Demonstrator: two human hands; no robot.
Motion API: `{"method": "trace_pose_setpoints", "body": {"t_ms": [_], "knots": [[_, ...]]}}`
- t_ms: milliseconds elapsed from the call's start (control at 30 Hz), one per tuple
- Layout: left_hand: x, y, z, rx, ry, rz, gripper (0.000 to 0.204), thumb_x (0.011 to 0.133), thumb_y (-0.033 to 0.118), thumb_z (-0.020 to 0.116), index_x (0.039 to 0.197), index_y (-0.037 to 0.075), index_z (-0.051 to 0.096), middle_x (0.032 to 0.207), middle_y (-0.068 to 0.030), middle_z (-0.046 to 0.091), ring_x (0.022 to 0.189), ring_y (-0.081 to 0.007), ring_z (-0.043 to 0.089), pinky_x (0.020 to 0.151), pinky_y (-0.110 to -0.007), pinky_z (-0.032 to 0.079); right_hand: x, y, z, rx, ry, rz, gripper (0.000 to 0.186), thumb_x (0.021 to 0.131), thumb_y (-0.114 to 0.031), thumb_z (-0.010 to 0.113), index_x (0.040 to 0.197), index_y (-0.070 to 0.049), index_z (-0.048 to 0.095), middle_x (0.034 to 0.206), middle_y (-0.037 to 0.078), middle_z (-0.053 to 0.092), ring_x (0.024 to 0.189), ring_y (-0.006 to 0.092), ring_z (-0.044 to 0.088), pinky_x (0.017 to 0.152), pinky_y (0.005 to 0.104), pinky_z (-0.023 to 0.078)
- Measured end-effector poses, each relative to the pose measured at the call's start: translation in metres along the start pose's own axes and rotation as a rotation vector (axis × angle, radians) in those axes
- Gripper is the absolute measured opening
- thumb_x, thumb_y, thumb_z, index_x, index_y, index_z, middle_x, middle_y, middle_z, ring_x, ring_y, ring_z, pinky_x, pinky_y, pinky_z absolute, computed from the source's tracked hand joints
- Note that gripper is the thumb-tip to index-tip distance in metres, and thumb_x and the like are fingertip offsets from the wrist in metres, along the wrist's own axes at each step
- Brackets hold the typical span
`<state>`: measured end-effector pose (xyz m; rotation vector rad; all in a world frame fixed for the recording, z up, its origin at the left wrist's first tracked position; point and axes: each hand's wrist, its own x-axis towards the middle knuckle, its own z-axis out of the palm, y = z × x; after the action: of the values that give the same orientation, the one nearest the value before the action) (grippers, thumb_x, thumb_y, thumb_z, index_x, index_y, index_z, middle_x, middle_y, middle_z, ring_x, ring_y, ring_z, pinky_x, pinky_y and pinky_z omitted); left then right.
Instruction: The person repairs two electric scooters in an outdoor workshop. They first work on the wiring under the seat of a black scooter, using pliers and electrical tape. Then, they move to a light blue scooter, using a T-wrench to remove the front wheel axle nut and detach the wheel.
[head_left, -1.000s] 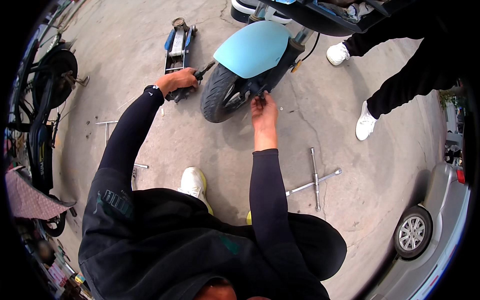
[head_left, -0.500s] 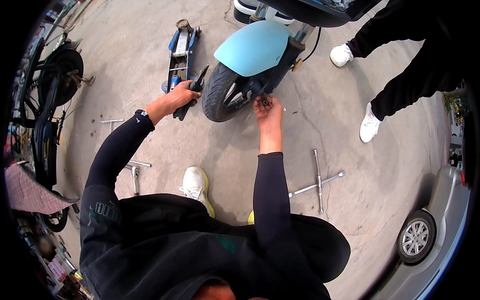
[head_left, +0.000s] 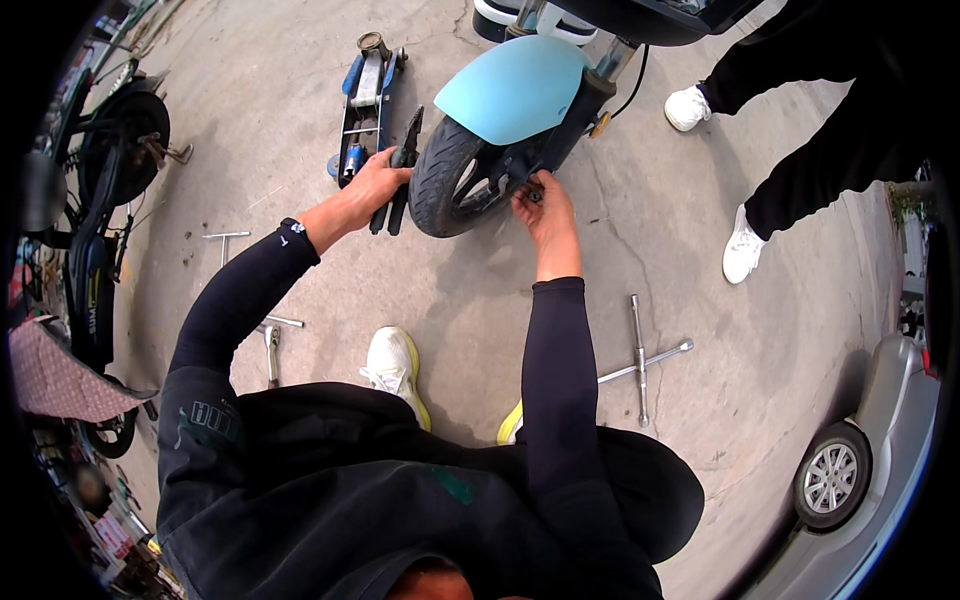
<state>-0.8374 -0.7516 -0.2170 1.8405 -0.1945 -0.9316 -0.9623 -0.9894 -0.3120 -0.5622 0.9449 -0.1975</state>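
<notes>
My left hand is closed around dark-handled pliers, jaws pointing away from me, right beside the tyre of a scooter's front wheel. Above that tyre curves a light blue mudguard. On the wheel's right side, my right hand is at the axle end below the black fork leg. Its fingers are curled around a small dark round part, which looks like a nut. Whether that part touches the axle I cannot tell.
A blue floor jack stands left of the wheel. On the concrete lie a cross wrench, a ratchet and a T-handle wrench. Another person's white shoe is at the right. A grey car and a parked two-wheeler flank the space.
My left hand has shifted right, close against the tyre, and the pliers stand more upright. My right hand has moved slightly up and right, its fingers turned further in at the axle.
</notes>
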Motion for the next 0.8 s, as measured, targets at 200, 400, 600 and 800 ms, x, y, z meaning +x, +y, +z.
{"method": "trace_pose_setpoints", "body": {"t_ms": [200, 400, 600, 800], "knots": [[0.0, -0.004, 0.001, -0.072, 0.001, -0.012, 0.02, 0.092, 0.012, 0.059, 0.109, 0.002, 0.057, 0.084, -0.003, 0.059, 0.072, -0.0112, 0.053, 0.064, -0.029, 0.042, 0.007, 0.007, -0.007, 0.109, -0.047, -0.006, 0.022, 0.091, -0.023, 0.063, 0.095, -0.003, 0.056, 0.082, 0.01, 0.056, 0.071, 0.0231, 0.061, 0.061, 0.0352, 0.059], [-0.005, -0.003, 0.002, -0.069, 0.014, -0.023, 0.02, 0.093, 0.011, 0.057, 0.111, 0.003, 0.056, 0.084, -0.0024, 0.059, 0.072, -0.0113, 0.053, 0.064, -0.029, 0.042, 0.007, 0.005, -0.012, 0.075, -0.142, -0.024, 0.019, 0.091, -0.022, 0.063, 0.089, -0.003, 0.057, 0.077, 0.006, 0.055, 0.074, 0.0228, 0.062, 0.069, 0.0367, 0.059], [-0.01, -0.003, 0.015, -0.105, 0.032, -0.055, 0.021, 0.094, 0.012, 0.055, 0.114, 0.003, 0.054, 0.087, -0.0024, 0.058, 0.074, -0.0114, 0.052, 0.065, -0.029, 0.042, 0.011, 0.0, -0.019, 0.09, -0.182, 0.024, 0.016, 0.089, -0.018, 0.062, 0.086, -0.004, 0.056, 0.075, 0.005, 0.053, 0.069, 0.0196, 0.057, 0.068, 0.0369, 0.058], [-0.008, -0.016, 0.006, -0.17, 0.014, -0.092, 0.022, 0.094, 0.011, 0.056, 0.115, 0.003, 0.054, 0.09, -0.0046, 0.06, 0.078, -0.0124, 0.055, 0.069, -0.03, 0.045, -0.007, 0.002, -0.001, 0.121, -0.129, 0.036, 0.016, 0.088, -0.016, 0.064, 0.09, -0.002, 0.058, 0.078, 0.008, 0.053, 0.075, 0.0222, 0.058, 0.07, 0.039, 0.058]]}}
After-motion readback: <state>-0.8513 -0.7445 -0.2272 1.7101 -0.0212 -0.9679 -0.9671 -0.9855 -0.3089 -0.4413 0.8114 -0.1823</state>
